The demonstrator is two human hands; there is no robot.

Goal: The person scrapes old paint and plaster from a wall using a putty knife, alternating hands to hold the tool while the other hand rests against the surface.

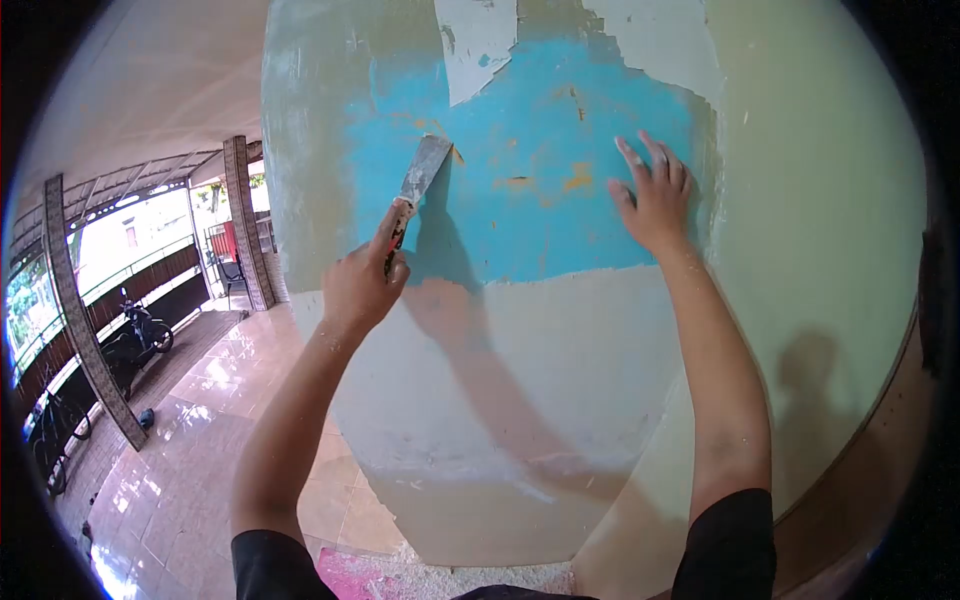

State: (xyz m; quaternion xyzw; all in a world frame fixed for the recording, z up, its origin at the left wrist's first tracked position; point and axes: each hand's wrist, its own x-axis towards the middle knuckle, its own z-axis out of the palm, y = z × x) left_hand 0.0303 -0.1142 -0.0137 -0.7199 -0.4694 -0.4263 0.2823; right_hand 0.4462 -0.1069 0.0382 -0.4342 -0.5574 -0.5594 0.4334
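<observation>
With left fingers (384, 236) clamped on the scraper (416, 186) and right fingers (633, 160) spread against the blue patch (560, 225), we should keep the blade (430, 157) low.

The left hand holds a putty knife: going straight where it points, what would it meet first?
The putty knife in the left hand would probably first meet the pale coating strip above, near its pointed end; depth is hard to judge.

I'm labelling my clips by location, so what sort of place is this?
Probably a covered porch or carport, perhaps at a home: there are pillars, a glossy tiled floor and a parked motorbike.
</observation>
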